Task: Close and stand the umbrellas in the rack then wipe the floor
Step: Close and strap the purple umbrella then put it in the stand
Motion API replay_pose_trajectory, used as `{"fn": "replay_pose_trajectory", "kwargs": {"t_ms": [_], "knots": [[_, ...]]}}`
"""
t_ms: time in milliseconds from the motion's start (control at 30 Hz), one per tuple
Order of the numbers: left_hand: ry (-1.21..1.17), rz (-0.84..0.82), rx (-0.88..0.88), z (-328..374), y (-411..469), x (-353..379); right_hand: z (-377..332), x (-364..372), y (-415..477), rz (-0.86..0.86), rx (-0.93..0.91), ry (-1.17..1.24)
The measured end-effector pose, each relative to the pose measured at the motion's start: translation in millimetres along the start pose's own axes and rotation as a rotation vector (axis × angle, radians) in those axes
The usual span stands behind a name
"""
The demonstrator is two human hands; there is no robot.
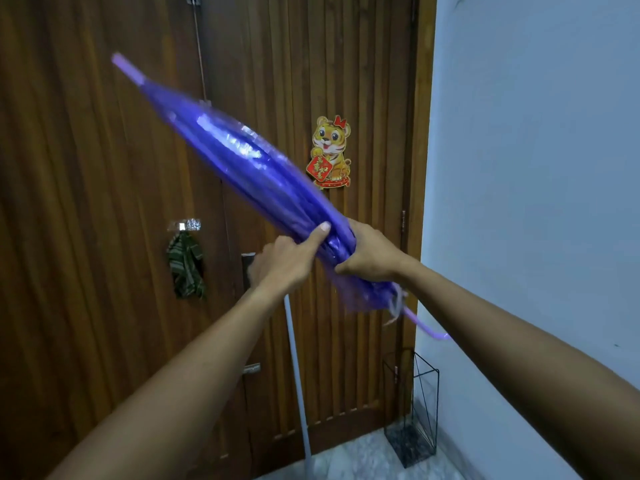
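Observation:
A closed purple translucent umbrella [239, 157] slants across the view, its tip up at the upper left and its pale handle down at the lower right. My right hand [372, 252] grips the gathered canopy near its lower end. My left hand [287, 261] holds the folds just beside it, thumb pressed along the canopy. A black wire umbrella rack [420, 407] stands on the floor in the corner at the lower right, with nothing visible inside it.
A dark wooden door [104, 202] fills the background, with a tiger decoration [330, 152] and a green striped cloth [186, 266] hanging from a hook. A white pole [298, 375] leans against the door. A pale wall [536, 150] is on the right. Marble floor [363, 459] lies below.

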State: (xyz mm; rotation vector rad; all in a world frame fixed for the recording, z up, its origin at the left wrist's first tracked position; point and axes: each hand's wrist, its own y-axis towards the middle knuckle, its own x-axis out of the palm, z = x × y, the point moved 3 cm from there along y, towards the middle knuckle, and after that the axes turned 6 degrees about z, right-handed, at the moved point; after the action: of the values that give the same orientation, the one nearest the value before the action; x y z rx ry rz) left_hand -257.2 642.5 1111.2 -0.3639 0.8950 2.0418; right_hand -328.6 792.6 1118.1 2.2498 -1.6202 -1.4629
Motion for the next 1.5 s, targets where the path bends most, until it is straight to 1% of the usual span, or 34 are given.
{"fn": "replay_pose_trajectory", "kwargs": {"t_ms": [33,67,100,133,167,233,267,300,333,400,500,567,667,700,767,833,1000,1233,1333,1433,1500], "knots": [[0.218,0.226,0.143,1.3,-6.4,-7.9,3.2,-3.7,-0.1,0.014,0.0,-0.063],[0.323,0.431,0.355,6.7,-15.7,-15.9,5.9,-6.6,-0.3,0.026,-0.007,-0.129],[0.393,0.552,0.579,9.2,-21.4,-18.5,7.4,-8.8,-0.9,0.034,-0.022,-0.2],[0.485,0.571,0.751,8.9,-24.5,-17.3,6.7,-9.5,-2.1,0.031,-0.043,-0.278],[0.627,0.488,0.833,3.1,-19.1,-11.8,4.7,-8.6,-2.9,0.017,-0.069,-0.356],[0.871,0.265,0.802,-9.1,-6.5,-4.5,-2.2,-3.0,-4.5,-0.028,-0.148,-0.482],[0.927,0.186,0.765,-13.3,-4.3,-2.5,-6.1,0.8,-4.8,-0.039,-0.194,-0.529],[0.93,0.138,0.727,-17.4,-4.0,-0.8,-9.2,4.1,-5.0,-0.04,-0.237,-0.567],[0.889,0.128,0.692,-21.9,-5.1,1.6,-11.4,6.5,-5.0,-0.032,-0.278,-0.595],[0.777,0.154,0.637,-29.2,-10.8,5.1,-11.9,8.4,-5.1,0.001,-0.333,-0.635],[0.713,0.216,0.563,-37.7,-16.7,10.2,-9.5,7.6,-7.0,0.059,-0.365,-0.71],[0.719,0.251,0.484,-42.1,-17.7,14.8,-14.0,3.2,-10.0,0.123,-0.367,-0.65],[0.738,0.291,0.355,-42.9,-16.5,15.5,-20.1,-2.6,-12.1,0.277,-0.348,-0.552],[0.744,0.302,0.324,-42.2,-15.7,15.6,-19.9,-2.1,-12.2,0.313,-0.336,-0.556],[0.742,0.311,0.281,-39.7,-14.1,16.0,-18.6,4.2,-12.4,0.32,-0.317,-0.591],[0.742,0.319,0.276,-37.2,-12.2,17.8,-17.4,11.4,-12.3,0.312,-0.303,-0.597],[0.749,0.338,0.296,-30.9,-10.5,18.3,-24.3,12.3,-8.7,0.409,-0.289,-0.594],[0.745,0.348,0.329,-33.5,-9.6,14.9,-29.8,9.1,-3.4,0.462,-0.259,-0.658],[0.768,0.343,0.336,-36.6,-8.9,15.4,-35.3,10.8,-3.8,0.466,-0.274,-0.646],[0.795,0.336,0.334,-39.3,-8.4,16.1,-42.7,12.9,-5.6,0.462,-0.329,-0.621],[0.821,0.342,0.315,-41.8,-8.2,15.3,-45.2,13.3,-6.2,0.42,-0.324,-0.559]]}}
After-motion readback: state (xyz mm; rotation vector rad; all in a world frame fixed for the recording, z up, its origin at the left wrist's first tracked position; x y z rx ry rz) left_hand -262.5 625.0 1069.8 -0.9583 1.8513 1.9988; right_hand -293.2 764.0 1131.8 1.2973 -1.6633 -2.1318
